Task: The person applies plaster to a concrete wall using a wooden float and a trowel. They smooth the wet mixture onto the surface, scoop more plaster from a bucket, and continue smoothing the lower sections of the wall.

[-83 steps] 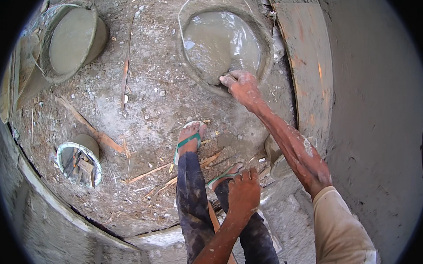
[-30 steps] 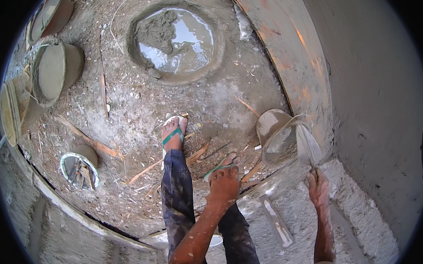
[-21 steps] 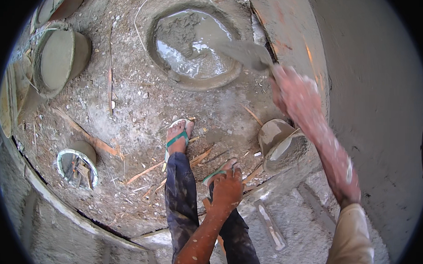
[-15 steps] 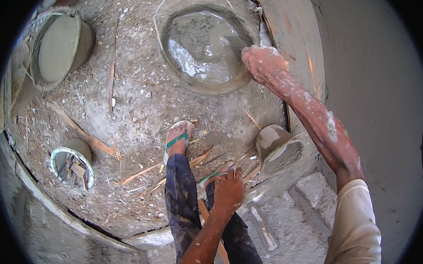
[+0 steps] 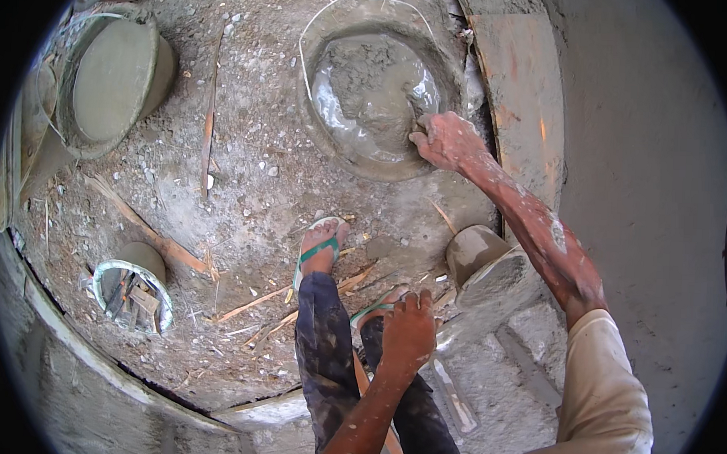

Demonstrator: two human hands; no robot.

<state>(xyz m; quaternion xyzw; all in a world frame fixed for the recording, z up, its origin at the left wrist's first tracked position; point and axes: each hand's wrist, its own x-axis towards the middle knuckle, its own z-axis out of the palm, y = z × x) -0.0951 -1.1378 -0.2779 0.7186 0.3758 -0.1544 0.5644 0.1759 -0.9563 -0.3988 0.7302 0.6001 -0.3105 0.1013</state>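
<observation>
Right hand, mortar-caked, is curled at the near rim of the pan of wet mortar; whatever is gripped cannot be told. Left hand is rested on the knee, holding nothing. Much mortar remains unused. Ground is littered with rubble; plastered wall at right.

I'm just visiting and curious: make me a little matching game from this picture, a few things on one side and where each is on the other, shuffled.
Things:
1. right hand
2. left hand
3. small bucket
4. large pan

Places:
A. far left, filled level with grey mortar
B. resting on the person's knee
C. at the edge of the wet mortar basin
D. lower left, holding tools

Pairs: 1-C, 2-B, 3-D, 4-A
</observation>
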